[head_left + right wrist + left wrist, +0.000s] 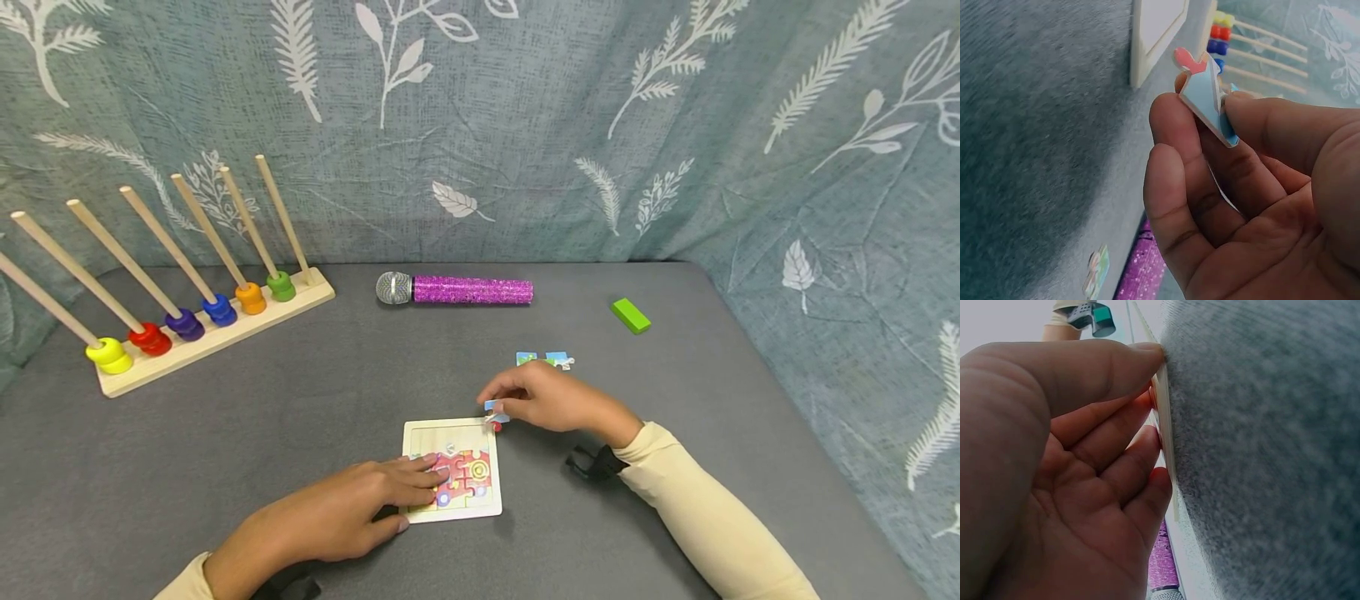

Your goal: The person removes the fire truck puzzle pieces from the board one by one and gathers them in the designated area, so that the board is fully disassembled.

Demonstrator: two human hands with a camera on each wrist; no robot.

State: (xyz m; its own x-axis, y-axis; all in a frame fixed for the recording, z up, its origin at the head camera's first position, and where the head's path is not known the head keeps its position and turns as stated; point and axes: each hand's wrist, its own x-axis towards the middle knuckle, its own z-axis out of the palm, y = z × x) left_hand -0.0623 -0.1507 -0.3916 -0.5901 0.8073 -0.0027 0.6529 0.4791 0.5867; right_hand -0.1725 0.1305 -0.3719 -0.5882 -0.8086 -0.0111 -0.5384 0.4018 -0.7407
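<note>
A square wooden jigsaw puzzle board (pixel 450 518) lies on the grey table, partly filled with red and yellow pieces; bare wood shows in its upper part. My left hand (pixel 367 504) rests on its left side, fingers laid over the pieces and thumb at the lower left edge. Above the board's upper right corner, my right hand (pixel 551 398) pinches a puzzle piece (pixel 1204 94) between thumb and fingers. That piece is light blue with a red knob. Just beyond the right hand lie more loose puzzle pieces (pixel 558 358), partly hidden by it.
A wooden peg stand (pixel 217 340) with coloured rings on upright rods stands at the left. A purple glittery microphone (pixel 472 290) lies at the back, with a green block (pixel 631 316) to its right. A patterned curtain (pixel 480 150) hangs behind the table.
</note>
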